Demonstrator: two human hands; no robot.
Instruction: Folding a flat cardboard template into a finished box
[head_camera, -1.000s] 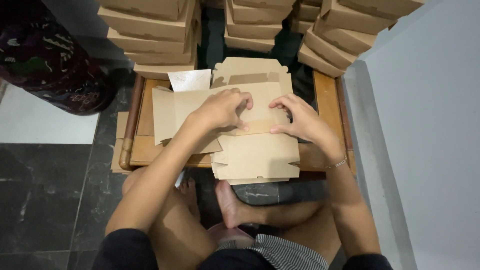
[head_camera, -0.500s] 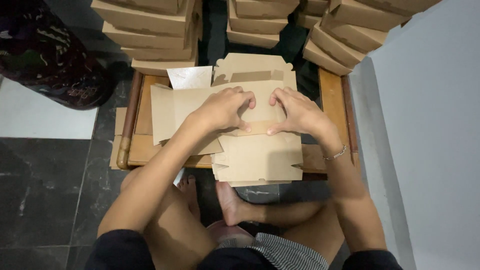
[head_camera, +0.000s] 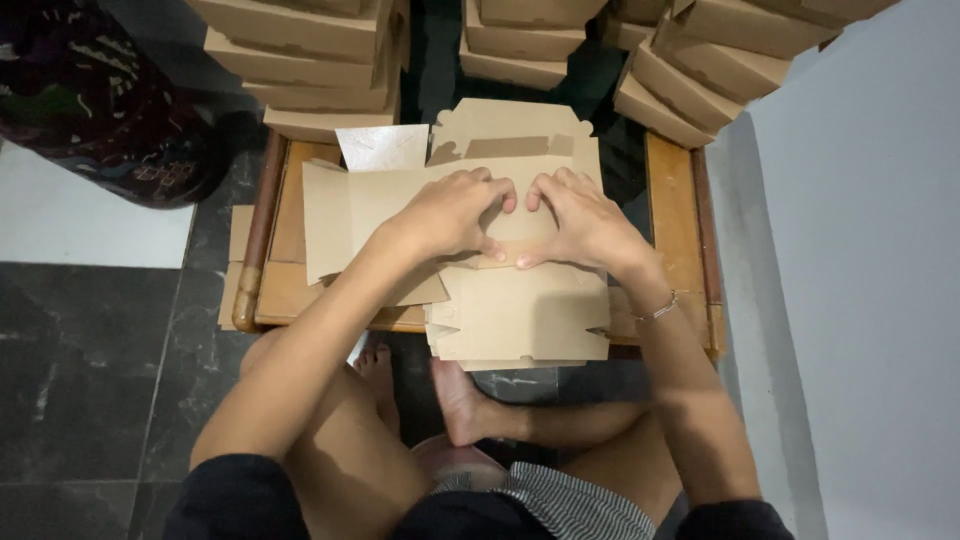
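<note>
A flat brown cardboard box blank (head_camera: 520, 315) lies on a low wooden table (head_camera: 675, 215), its near flap hanging over the front edge. My left hand (head_camera: 450, 212) and my right hand (head_camera: 580, 222) press down side by side on the blank's middle fold, fingertips almost touching, thumbs along the crease. More flat blanks (head_camera: 345, 205) lie under and to the left of it. A white-faced piece (head_camera: 382, 147) sticks out at the back.
Stacks of folded brown boxes (head_camera: 310, 60) stand behind the table, with more stacks (head_camera: 690, 60) at the back right. A grey wall (head_camera: 860, 280) runs along the right. Dark patterned fabric (head_camera: 100, 100) lies at the upper left on the tiled floor. My crossed legs are below the table.
Both hands have drawn closer together on the middle fold of the blank. The view has shifted slightly, so the table sits lower in the picture.
</note>
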